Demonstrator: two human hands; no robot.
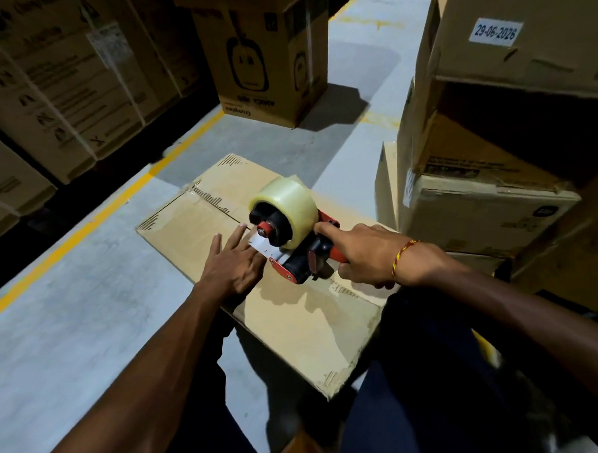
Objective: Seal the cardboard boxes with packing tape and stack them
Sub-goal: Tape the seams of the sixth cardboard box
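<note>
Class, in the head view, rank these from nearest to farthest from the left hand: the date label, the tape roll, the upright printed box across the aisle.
From the left hand:
1. Tape roll, just right.
2. Upright printed box, far ahead.
3. Date label, upper right, farthest.

White date label (495, 31) on upper right stacked box (522, 45): "29-06-2026". Upside-down print low on standing box (269, 56) ahead, possibly "Crompton". Other lettering on the left cartons (61, 82) too blurred to read.
</note>
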